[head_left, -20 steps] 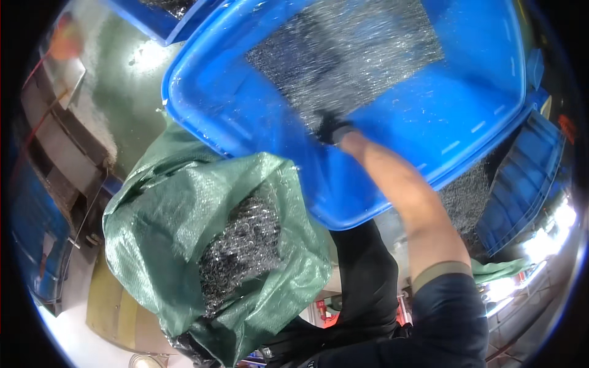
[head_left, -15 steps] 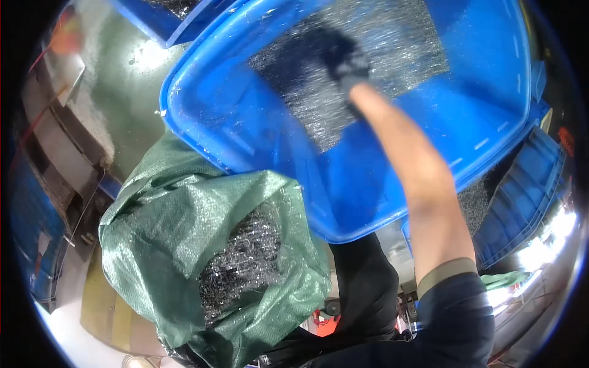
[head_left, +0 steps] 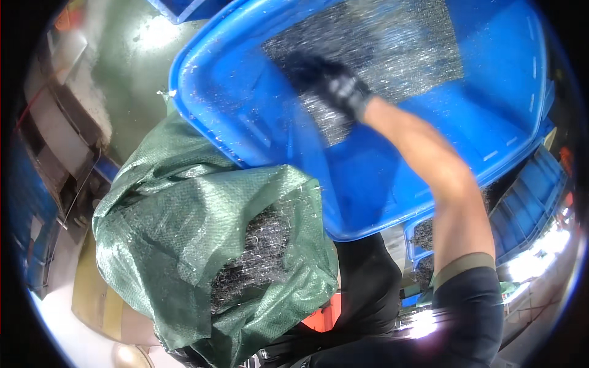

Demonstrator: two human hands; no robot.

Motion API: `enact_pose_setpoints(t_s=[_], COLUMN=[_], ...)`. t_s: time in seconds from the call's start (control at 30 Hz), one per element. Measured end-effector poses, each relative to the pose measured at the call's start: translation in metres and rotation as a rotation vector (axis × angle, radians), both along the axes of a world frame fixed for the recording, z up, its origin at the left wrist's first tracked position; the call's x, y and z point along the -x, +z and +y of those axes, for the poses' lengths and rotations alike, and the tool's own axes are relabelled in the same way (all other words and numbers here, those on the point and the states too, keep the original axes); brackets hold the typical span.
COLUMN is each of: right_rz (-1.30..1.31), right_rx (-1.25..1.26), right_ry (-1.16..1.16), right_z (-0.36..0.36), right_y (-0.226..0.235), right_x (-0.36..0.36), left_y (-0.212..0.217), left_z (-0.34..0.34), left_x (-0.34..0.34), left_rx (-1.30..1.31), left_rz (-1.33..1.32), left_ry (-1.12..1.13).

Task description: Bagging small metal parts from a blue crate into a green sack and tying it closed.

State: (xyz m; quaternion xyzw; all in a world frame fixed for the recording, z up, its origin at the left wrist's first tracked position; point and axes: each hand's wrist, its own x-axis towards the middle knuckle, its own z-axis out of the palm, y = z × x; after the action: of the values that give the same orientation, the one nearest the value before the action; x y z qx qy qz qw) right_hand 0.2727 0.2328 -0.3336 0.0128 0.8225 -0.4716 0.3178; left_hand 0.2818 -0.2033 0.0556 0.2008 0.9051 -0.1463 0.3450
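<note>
Grey-green workshop floor (head_left: pixel 132 73) shows at the upper left, with more blue crates (head_left: pixel 527 208) stacked off to the right. Over it a big blue tub (head_left: pixel 257 122) is tipped up, its lower rim resting over the mouth of an open green woven sack (head_left: pixel 165 245). The right hand (head_left: pixel 328 83), in a dark glove, reaches deep into the tub and lies on the heap of small shiny metal pieces (head_left: pixel 392 49) near its upper wall; the fingers look curled down into the heap as if raking, though motion blur keeps me from telling whether they actually grip anything. The left hand is nowhere to be seen (perhaps under the tub, I cannot tell). Inside the sack a fair pile of the same metal bits (head_left: pixel 257 251) already sits, filling much of the opening. Judging from that, the transfer seems well under way: a good share lies in the sack, yet a broad layer clings to the upper part of the tub, while its lower half is swept bare.
</note>
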Motion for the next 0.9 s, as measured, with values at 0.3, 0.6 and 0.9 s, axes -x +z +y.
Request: enact_pose_setpoints(t_s=[0.3,0.6,0.9], right_rz=[0.335,0.047,-0.086], right_rx=[-0.426,-0.711,-0.673], right_ry=[0.356,0.248,0.145], right_z=[-0.018,-0.069,-0.055], right_y=[-0.036,-0.062,-0.083], right_x=[-0.105,-0.149,-0.162], left_y=[0.008,-0.011,0.006], left_z=[-0.002,0.005,0.013], left_x=[-0.005,-0.001,0.015], left_rx=[-0.006,-0.112,-0.233], left_rz=[-0.069,-0.101,-0.027], left_ry=[0.153,0.291,0.404])
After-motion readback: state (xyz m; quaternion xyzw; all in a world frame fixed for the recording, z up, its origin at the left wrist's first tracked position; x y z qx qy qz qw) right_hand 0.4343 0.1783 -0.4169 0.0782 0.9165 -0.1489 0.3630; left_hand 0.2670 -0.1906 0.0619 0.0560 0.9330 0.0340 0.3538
